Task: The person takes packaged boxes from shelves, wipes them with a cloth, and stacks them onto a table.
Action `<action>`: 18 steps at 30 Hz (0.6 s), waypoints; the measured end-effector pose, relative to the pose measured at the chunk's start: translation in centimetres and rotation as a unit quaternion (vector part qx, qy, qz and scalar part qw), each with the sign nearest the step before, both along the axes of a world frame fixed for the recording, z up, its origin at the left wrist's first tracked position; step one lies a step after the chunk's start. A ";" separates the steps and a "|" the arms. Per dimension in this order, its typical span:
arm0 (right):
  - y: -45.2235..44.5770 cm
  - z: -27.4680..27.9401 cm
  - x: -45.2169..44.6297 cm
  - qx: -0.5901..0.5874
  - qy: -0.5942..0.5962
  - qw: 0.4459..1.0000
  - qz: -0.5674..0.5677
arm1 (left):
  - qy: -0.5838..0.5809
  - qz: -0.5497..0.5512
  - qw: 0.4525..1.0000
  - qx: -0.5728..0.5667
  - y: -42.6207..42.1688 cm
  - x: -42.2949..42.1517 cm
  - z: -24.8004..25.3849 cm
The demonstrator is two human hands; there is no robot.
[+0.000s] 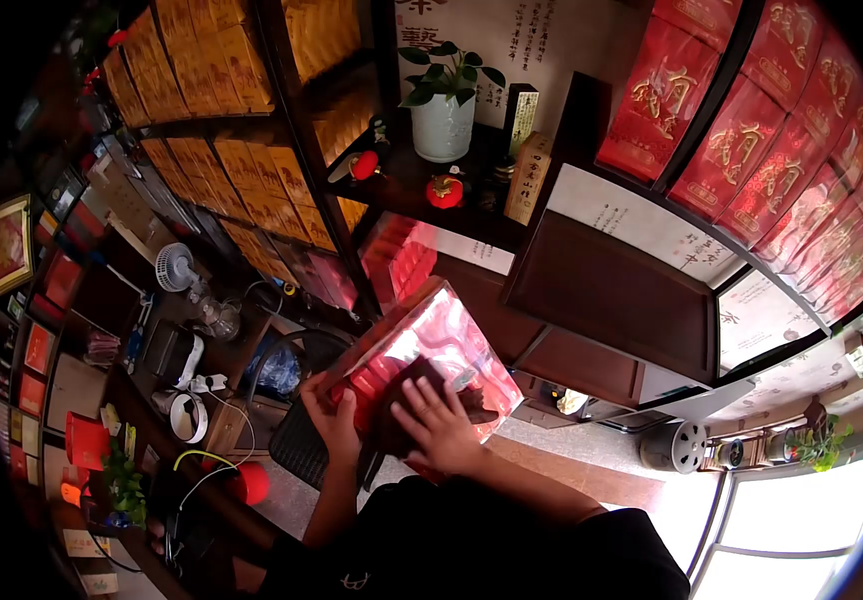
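Observation:
Tilted in front of my body is a red box in shiny clear wrap (456, 335). My left hand (331, 415) grips its left edge, thumb on the near side. On the box's top face lies a dark brown cloth (388, 425), bunched and partly hanging over the near side. My right hand (439, 425) holds the cloth pressed against the wrap, fingers a little spread over it. The underside of the box and the left fingertips are hidden.
Ahead, a dark shelf holds a white potted plant (442, 128) and a small red ornament (444, 191). Red packages (741, 165) fill the right rack, yellow boxes (216, 65) the left. Beside me are a black chair (296, 440) and a cluttered desk with a white fan (177, 268).

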State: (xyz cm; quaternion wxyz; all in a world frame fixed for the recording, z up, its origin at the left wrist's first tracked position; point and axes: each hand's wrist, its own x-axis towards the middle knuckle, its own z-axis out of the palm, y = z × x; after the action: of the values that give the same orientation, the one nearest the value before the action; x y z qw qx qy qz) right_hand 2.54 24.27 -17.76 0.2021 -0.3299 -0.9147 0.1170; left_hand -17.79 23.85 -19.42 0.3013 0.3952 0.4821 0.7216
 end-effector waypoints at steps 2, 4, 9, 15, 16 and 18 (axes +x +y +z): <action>-0.7 0.7 -1.4 0.036 0.049 0.996 0.064 | -0.013 0.056 0.998 0.009 -1.8 -0.1 0.8; -0.2 2.0 -2.1 0.049 0.058 0.994 0.078 | -0.046 0.056 0.997 0.029 -3.5 -0.5 1.1; 2.0 7.8 -1.0 0.151 0.076 0.981 -0.096 | -0.137 0.014 0.985 0.102 -4.4 2.2 2.5; 0.5 9.7 4.0 0.133 0.025 0.974 -0.180 | -0.287 -0.075 0.954 0.042 -3.7 10.0 2.2; -0.3 9.4 4.9 0.120 0.026 0.972 -0.200 | -0.295 -0.095 0.950 0.029 -3.7 11.4 2.2; -2.2 9.2 6.2 0.110 0.019 0.966 -0.234 | -0.307 -0.133 0.942 0.012 -3.5 13.9 1.6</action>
State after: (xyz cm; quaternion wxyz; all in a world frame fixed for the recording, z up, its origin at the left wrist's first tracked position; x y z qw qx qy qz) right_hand 8.77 22.05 -8.55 0.2762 -0.5079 -0.8154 -0.0288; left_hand -3.86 20.36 -17.85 0.5228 0.2183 0.3004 0.7673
